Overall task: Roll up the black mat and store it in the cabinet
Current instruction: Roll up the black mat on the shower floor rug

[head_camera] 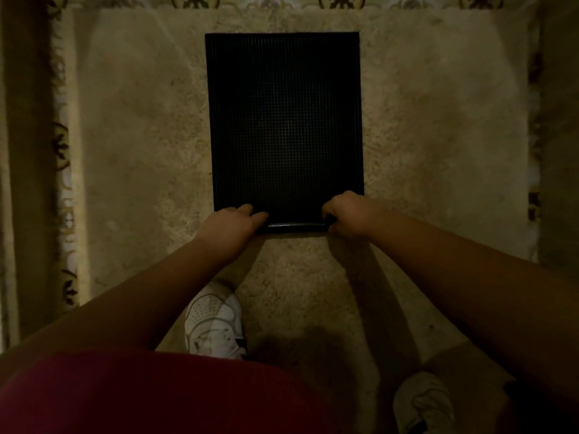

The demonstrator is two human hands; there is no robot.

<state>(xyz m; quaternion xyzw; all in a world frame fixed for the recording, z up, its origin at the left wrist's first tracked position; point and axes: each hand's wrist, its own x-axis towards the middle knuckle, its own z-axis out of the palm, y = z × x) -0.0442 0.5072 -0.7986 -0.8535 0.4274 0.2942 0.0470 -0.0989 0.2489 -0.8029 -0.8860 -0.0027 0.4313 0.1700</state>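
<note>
Under both sets of fingers, the mat's (283,120) near edge is curled into a thin tight roll. The left hand (230,225) sits on the near left corner, fingers (255,218) bent over the rolled lip; the right hand (344,216) grips the near right corner, fingers tucked round the roll. Ahead of the fingers, the rest of the mat lies flat on the beige rug (438,136), stretching straight away. Behind the hands, a white shoe (216,321) stands on the rug, and a second shoe (423,402) shows at the lower right.
</note>
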